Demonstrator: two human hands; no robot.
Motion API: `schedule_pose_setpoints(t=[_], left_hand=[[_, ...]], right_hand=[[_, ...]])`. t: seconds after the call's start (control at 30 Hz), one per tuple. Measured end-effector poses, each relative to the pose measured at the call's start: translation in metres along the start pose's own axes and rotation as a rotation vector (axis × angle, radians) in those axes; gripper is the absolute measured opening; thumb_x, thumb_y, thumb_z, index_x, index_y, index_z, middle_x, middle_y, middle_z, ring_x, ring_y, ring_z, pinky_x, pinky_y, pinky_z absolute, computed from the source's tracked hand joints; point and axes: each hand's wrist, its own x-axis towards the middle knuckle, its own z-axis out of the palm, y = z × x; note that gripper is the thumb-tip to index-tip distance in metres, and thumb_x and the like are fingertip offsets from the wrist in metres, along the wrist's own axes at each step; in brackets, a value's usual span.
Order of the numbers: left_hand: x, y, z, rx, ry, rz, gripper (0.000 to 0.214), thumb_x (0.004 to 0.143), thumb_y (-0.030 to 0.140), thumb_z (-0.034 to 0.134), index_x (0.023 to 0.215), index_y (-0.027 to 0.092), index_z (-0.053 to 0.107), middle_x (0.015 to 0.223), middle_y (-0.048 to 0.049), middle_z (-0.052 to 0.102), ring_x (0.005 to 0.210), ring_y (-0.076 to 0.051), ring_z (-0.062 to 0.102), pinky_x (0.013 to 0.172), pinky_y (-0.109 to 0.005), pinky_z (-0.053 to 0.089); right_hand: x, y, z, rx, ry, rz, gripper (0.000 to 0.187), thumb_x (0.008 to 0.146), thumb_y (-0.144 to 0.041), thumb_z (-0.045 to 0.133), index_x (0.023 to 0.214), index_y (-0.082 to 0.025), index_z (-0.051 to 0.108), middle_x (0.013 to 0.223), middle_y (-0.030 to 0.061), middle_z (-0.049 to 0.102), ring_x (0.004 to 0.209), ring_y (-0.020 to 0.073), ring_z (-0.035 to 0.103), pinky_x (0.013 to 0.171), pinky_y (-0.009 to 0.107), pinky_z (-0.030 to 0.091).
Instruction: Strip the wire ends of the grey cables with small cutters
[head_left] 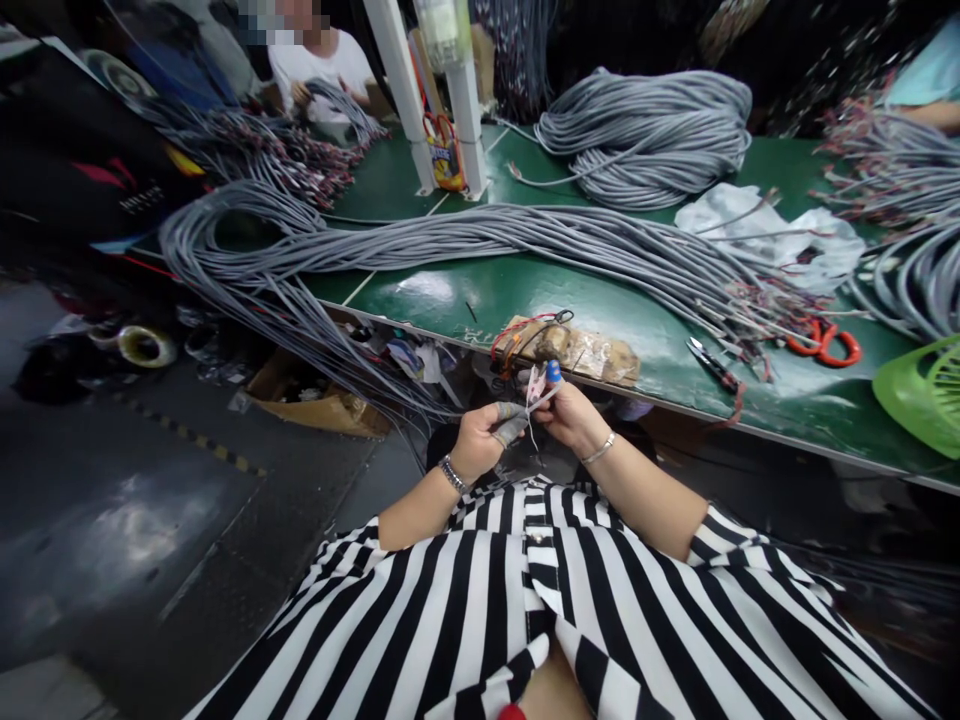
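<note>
Close to the table's front edge, my left hand (484,438) pinches a grey cable with its taped thumb and finger. The cable's stripped end (535,388) sticks up between my hands, with pale and pinkish strands and a thin white thread hanging below. My right hand (571,412), a blue cover on one fingertip, is closed on the strands at that end. Just beyond my hands, a tape-wrapped block (592,352) lies at the table edge with a small pair of dark-handled scissors (559,318) on it.
A long bundle of grey cables (450,232) crosses the green table (420,290). A coiled bundle (652,120) lies behind it. To the right are wire snippers (712,365), red-handled scissors (825,342) and a green basket (926,395). A person (322,65) sits across the table.
</note>
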Motion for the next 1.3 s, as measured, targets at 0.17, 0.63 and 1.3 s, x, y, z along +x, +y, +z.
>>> schedule_pose_setpoints(t=[0.17,0.63,1.3], left_hand=[[0.001,-0.004,0.005,0.006,-0.009,-0.022,0.025,0.077,0.035,0.067,0.086,0.012,0.07,0.071,-0.0043,0.07,0.062,-0.012,0.062,0.06,-0.022,0.05],[-0.049,-0.002,-0.021,-0.018,-0.011,-0.124,0.023,0.074,0.033,0.071,0.086,0.013,0.07,0.072,-0.0048,0.07,0.063,-0.013,0.063,0.062,-0.023,0.051],[-0.06,0.022,-0.023,-0.164,-0.162,-0.332,0.056,0.077,0.044,0.065,0.125,0.017,0.055,0.064,0.0025,0.061,0.041,-0.004,0.05,0.039,-0.015,0.039]], right_hand=[[0.001,0.002,0.004,-0.032,0.049,-0.067,0.05,0.065,-0.062,0.07,0.067,-0.015,0.056,0.052,-0.0042,0.048,0.04,0.0019,0.025,0.034,0.016,0.012],[-0.012,0.009,-0.015,0.021,0.01,0.085,0.053,0.066,-0.069,0.064,0.072,-0.018,0.049,0.065,-0.0022,0.056,0.041,0.0021,0.027,0.034,0.015,0.009],[-0.083,-0.004,0.0,-0.831,-0.09,-0.367,0.018,0.074,-0.035,0.07,0.082,-0.019,0.067,0.076,0.0021,0.065,0.069,0.0148,0.055,0.066,0.028,0.046]])
